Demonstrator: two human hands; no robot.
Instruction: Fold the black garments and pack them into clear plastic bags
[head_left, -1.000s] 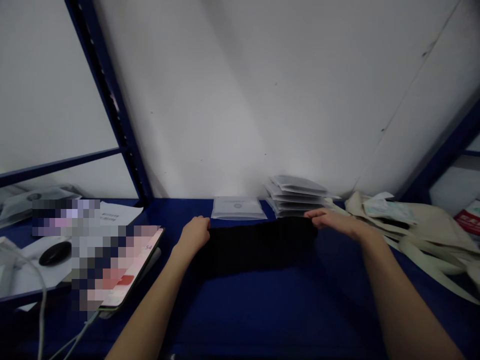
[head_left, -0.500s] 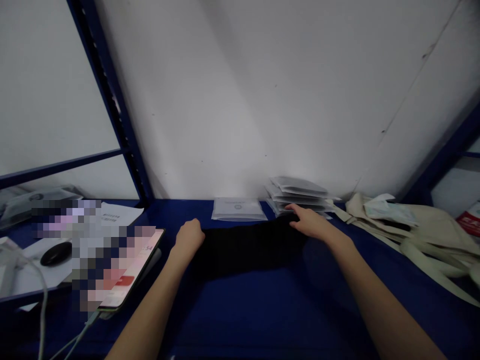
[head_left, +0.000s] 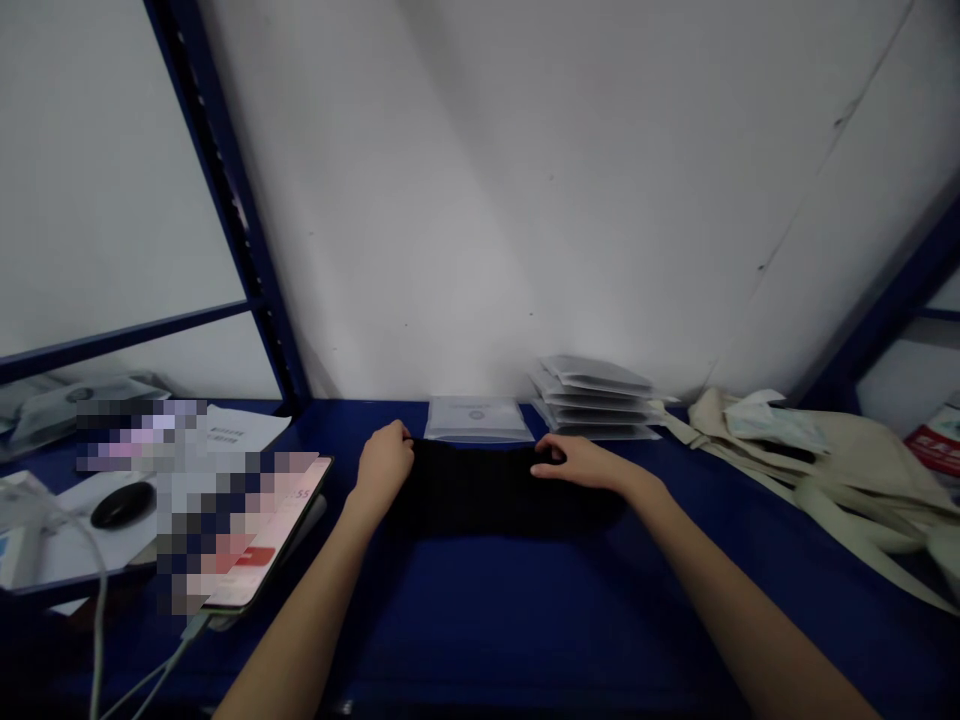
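A folded-looking piece of black cloth [head_left: 480,490] lies spread across the blue table in front of me. At its far left corner, my left hand [head_left: 386,462] is closed on the edge, fingertips mostly hidden. My right hand [head_left: 581,462] curls over the far edge, right of the middle, with thumb and forefinger bent round the fabric. Some of the cloth extends to the right beneath that hand. Just beyond the far edge is a flat, frosted plastic packet [head_left: 478,418]. A stack of similar packets [head_left: 596,395] stands behind my right hand.
On the left lie a phone [head_left: 262,545] with a cable, a black mouse [head_left: 122,505] and printed paper [head_left: 232,430]. Beige fabric bags [head_left: 862,460] are heaped at the right. A white wall [head_left: 480,200] and blue frame posts [head_left: 225,180] rise behind the blue tabletop [head_left: 495,620].
My right hand has moved left along the cloth's far edge, its fingers now more curled. The cloth's near edge lies slightly farther away. My left hand stays at the left corner.
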